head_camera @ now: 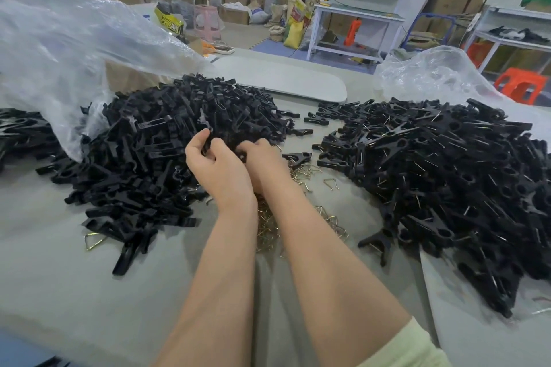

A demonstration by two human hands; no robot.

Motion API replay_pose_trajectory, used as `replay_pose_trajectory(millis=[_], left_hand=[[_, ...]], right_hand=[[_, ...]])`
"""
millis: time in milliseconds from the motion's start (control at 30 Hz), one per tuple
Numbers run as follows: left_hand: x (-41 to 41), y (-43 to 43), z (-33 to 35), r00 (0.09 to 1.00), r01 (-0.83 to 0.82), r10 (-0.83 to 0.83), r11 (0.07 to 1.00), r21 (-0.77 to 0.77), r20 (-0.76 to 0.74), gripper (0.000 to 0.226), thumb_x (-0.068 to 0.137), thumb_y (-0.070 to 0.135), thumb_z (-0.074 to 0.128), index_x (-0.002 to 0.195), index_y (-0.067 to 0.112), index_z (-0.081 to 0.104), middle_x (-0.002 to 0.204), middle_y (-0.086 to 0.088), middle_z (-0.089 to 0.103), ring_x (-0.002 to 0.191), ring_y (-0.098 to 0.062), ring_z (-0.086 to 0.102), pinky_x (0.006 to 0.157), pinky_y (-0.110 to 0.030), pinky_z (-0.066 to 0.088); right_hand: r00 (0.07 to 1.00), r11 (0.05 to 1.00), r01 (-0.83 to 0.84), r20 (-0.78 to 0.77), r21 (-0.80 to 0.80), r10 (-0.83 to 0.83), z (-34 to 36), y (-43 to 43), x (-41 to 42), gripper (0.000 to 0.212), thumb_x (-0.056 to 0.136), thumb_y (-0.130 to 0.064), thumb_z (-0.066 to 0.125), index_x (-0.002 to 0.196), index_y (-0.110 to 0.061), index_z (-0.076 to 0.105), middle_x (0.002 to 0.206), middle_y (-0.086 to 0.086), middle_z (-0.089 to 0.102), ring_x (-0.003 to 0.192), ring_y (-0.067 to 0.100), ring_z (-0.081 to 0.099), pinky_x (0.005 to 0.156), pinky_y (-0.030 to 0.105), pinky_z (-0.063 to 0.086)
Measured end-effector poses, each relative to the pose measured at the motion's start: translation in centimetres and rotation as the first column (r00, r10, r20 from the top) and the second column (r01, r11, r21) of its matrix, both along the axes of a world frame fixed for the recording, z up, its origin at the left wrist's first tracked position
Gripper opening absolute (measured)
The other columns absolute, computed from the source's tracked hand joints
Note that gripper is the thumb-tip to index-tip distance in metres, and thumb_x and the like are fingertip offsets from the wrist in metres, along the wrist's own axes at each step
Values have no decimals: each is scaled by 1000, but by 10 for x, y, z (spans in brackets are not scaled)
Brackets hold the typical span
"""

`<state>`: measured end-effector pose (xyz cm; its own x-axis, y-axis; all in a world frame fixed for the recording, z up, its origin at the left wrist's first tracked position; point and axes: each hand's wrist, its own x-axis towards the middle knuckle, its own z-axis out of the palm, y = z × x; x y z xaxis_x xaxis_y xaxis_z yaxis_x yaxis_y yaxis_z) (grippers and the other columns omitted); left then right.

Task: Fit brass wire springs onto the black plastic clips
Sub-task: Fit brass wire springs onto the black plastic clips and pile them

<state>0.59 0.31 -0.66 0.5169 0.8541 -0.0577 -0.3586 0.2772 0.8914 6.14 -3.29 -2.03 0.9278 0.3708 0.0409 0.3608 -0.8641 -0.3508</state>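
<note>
A big heap of loose black clip halves (155,140) covers the table's left and middle. A second heap of assembled black clips (447,176) with wire springs fills the right side. Brass wire springs (268,223) lie scattered between the heaps, mostly under my forearms. My left hand (217,167) pinches a black clip half (206,131) at the near edge of the left heap. Touching it on the right, my right hand (262,158) curls its fingers around another black clip piece (242,155). What lies inside that palm is hidden.
Clear plastic bags (68,48) billow at the back left and at the back right (432,74). A grey oval board (280,77) lies behind the heaps. Single springs (94,240) and stray clips (298,156) dot the grey table (59,292). Shelves and cartons stand beyond.
</note>
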Motion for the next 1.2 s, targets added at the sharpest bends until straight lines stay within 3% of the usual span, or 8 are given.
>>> replay_pose_trajectory(millis=[267, 433, 667, 767, 833, 933, 1033, 1200], left_hand=[[-1, 0, 0, 1000, -22, 22, 1000, -10, -8, 21, 93, 9, 43, 104, 23, 53, 127, -3, 51, 89, -20, 52, 78, -28, 46], [0, 1, 0, 999, -48, 48, 999, -26, 0, 20, 94, 9, 43, 104, 23, 53, 128, -2, 50, 93, -20, 52, 74, -21, 44], [3, 3, -4, 998, -55, 55, 998, -5, -16, 22, 93, 9, 43, 108, 22, 54, 128, 1, 49, 102, -12, 54, 62, 0, 39], [3, 2, -4, 999, -32, 33, 999, 31, -25, 21, 93, 10, 44, 105, 23, 54, 127, 1, 49, 101, -9, 54, 65, -4, 41], [3, 0, -3, 999, 6, -2, 996, 88, -39, 20, 92, 9, 46, 104, 23, 53, 126, -1, 51, 92, -6, 55, 68, -7, 41], [4, -6, -3, 983, 178, -152, 934, 311, -108, 23, 92, 8, 50, 112, 17, 57, 114, 1, 59, 87, 4, 54, 75, -2, 40], [3, -19, -6, 874, 484, -390, 654, 582, -289, 26, 94, 13, 54, 118, 17, 61, 103, 12, 61, 89, 3, 56, 77, -5, 44], [2, -29, -11, 739, 661, -509, 422, 621, -441, 24, 92, 17, 60, 116, 17, 65, 102, 10, 65, 87, 1, 58, 68, 1, 40]], right_hand=[[998, 999, 49, -41, 6, -49, 7, -28, -10, 23, 91, -24, 59, 114, -23, 64, 117, 6, 63, 108, 28, 57, 91, 39, 49], [998, 984, -30, 63, 174, 19, 13, -23, -8, 27, 94, -24, 56, 119, -16, 60, 143, 7, 44, 129, 27, 43, 106, 39, 37], [995, 994, -91, 30, -55, 93, 9, -7, -9, 28, 94, -22, 51, 121, -16, 50, 116, 8, 60, 107, 29, 53, 85, 38, 46], [997, 993, -42, 68, 114, 35, 6, -14, -13, 26, 94, -24, 53, 117, -11, 53, 108, 7, 61, 97, 24, 55, 79, 32, 44], [998, 911, 47, 25, 409, -63, 12, -25, -16, 23, 95, -25, 55, 112, -10, 56, 97, -1, 58, 85, 13, 53, 71, 20, 41], [975, 561, 222, -200, 798, -102, 30, -49, -19, 12, 94, -23, 56, 104, -16, 58, 95, -5, 64, 84, 5, 60, 69, 14, 48], [941, 313, 335, -334, 889, -59, 31, -73, -25, 8, 95, -16, 55, 98, -13, 61, 105, 9, 68, 100, 21, 66, 90, 35, 54], [914, 212, 402, -377, 891, -149, 16, -97, -37, 14, 96, -12, 53, 104, -4, 60, 105, 12, 66, 102, 23, 64, 94, 38, 52]])
